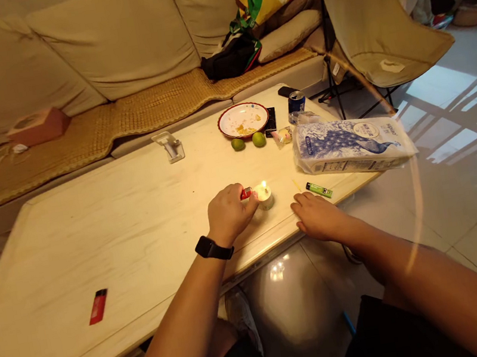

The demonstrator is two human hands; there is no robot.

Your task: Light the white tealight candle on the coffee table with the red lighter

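My left hand, with a black watch on the wrist, is closed around a red lighter whose tip is beside a small white candle. A flame burns on the candle's wick. My right hand lies flat on the table's front edge, fingers stretched out, holding nothing. A green lighter lies just beyond its fingertips.
The pale wooden table also bears a second red lighter at front left, a plate, two limes, a can, a tissue pack and a small stand. A sofa is behind, a folding chair at right.
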